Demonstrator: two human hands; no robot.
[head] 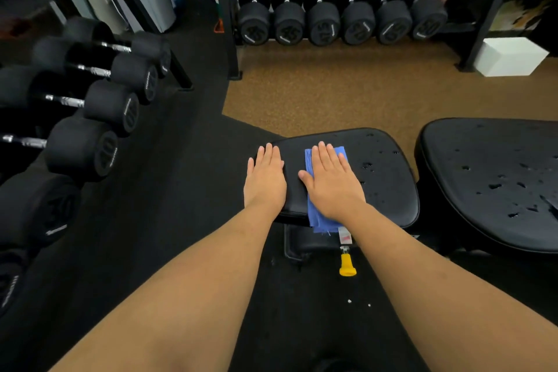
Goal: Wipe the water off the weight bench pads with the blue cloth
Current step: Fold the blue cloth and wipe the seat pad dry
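Blue cloth (314,214), flat under right-hand fingers (327,160)

Both bare forearms reach forward from the bottom of the view, roughly parallel, a little apart. The left hand (265,180) lies palm down and flat, fingers straight and held together, thumb alongside. The right hand (330,183) is also palm down and flat, fingers extended and slightly spread, thumb angled out toward the left hand. Neither hand is curled around anything.

Right hand (330,183) flat on blue cloth (320,220), left hand (265,178) on seat pad (386,190).
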